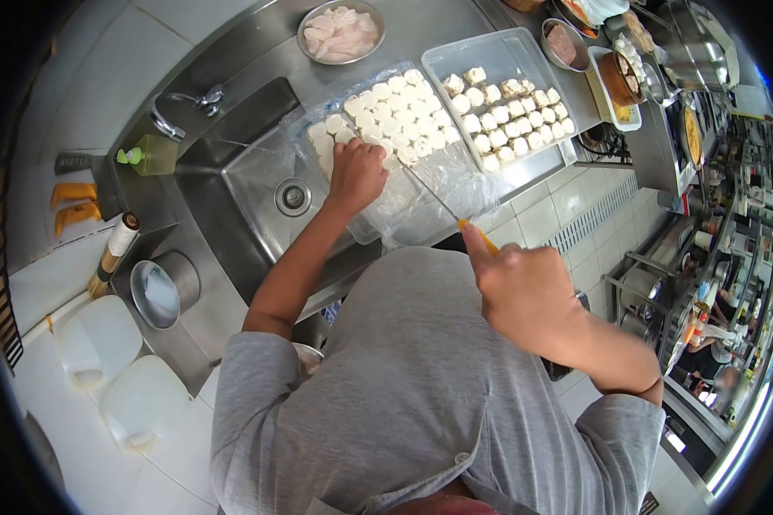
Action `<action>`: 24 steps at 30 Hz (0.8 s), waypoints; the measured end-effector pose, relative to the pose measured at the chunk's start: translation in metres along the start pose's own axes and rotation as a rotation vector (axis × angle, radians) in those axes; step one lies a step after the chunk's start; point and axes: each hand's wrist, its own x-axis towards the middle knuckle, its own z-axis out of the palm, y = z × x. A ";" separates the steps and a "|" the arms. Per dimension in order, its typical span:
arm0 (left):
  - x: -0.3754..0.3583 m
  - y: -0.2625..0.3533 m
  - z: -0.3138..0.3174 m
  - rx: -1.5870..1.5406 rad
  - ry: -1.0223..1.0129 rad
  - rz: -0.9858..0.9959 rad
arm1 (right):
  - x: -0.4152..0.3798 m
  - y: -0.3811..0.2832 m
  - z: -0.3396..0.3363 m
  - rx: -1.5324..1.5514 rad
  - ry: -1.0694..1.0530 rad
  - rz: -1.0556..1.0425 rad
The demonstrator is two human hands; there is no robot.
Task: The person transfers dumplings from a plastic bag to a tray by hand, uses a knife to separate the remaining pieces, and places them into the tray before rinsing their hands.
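My right hand (pixel 524 287) is wrapped round the yellow handle of a thin knife (pixel 438 200), whose blade reaches up and left to the lower edge of many white round pieces (pixel 395 112). These pieces lie in rows on clear plastic film (pixel 442 184). Beside the blade tip, my left hand (pixel 358 172) has its fingers bent down onto the pieces at the left; whether it grips one is hidden. To the right, a clear tray (pixel 528 51) holds more white pieces in rows, some with brown on them.
A steel sink (pixel 232 206) with a tap (pixel 167 124) lies at the left. Above it stands a bowl of pale meat slices (pixel 342 33). A steel pot (pixel 165 290) and plastic jugs (pixel 146 402) are at lower left. Another person (pixel 715 356) is far right.
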 end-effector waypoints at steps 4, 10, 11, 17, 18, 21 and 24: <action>0.008 -0.008 0.003 0.049 -0.032 0.013 | 0.014 0.004 -0.021 -0.020 -0.032 -0.021; 0.043 -0.034 -0.035 -0.159 -0.126 -0.256 | 0.041 0.021 -0.049 0.028 0.013 -0.095; 0.052 -0.049 -0.036 -0.114 -0.012 -0.215 | 0.045 0.019 -0.056 0.034 -0.033 -0.081; 0.087 -0.091 -0.019 -0.034 -0.096 -0.167 | 0.056 0.012 -0.069 0.067 -0.104 -0.074; 0.091 -0.091 -0.021 -0.024 -0.145 -0.180 | 0.058 0.011 -0.071 0.073 -0.122 -0.085; 0.098 -0.097 -0.024 -0.003 -0.169 -0.140 | 0.065 0.009 -0.072 0.064 -0.206 -0.073; 0.101 -0.098 -0.025 0.020 -0.189 -0.162 | 0.056 0.015 -0.044 0.151 -0.065 -0.027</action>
